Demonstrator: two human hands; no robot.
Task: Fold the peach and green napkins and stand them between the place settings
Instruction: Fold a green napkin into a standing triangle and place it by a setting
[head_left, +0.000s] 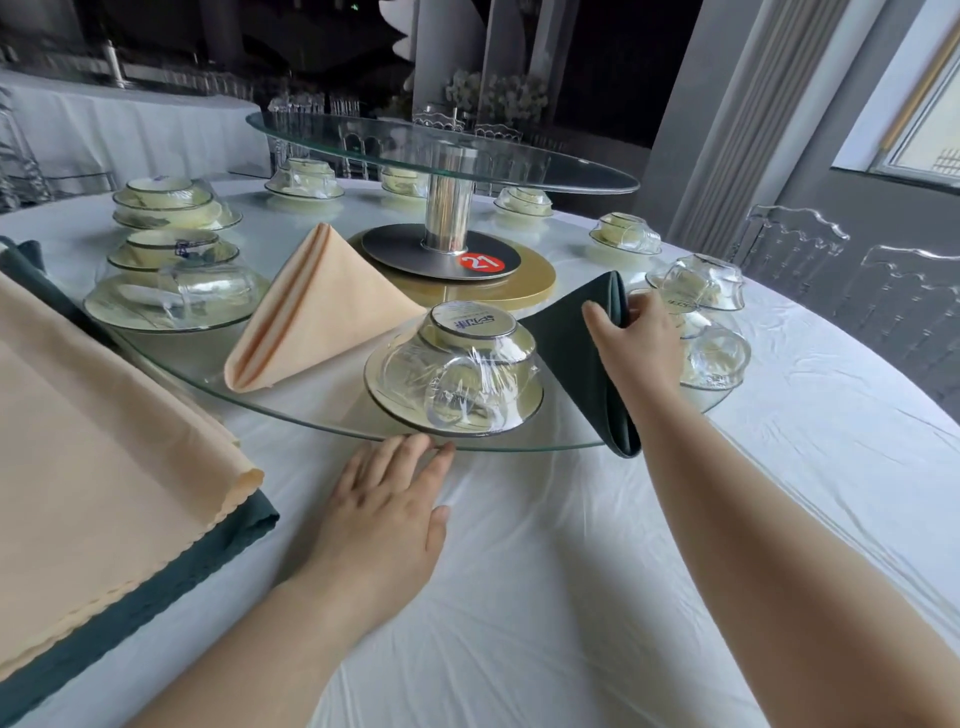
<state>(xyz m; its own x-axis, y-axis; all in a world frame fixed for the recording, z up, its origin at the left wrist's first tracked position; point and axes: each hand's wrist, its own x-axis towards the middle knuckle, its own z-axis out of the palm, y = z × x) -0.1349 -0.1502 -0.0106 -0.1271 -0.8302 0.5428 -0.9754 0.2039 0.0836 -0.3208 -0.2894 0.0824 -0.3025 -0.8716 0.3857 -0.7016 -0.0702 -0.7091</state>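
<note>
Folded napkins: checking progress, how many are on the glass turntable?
2: peach napkin left of the nearest place setting; green napkin right of it, in the right hand.

A: Peach stack (104, 441), table's left edge?
B: Cut off by the picture's left edge. The green cloth (156, 587) beneath shows only a border.
A: Right hand (636, 338)?
B: Fingertips hidden behind the green napkin (576, 364).
A: Setting (457, 374) label?
B: Print too small to read.
A: Far setting (397, 183)?
B: Partly behind the post (447, 208).
</note>
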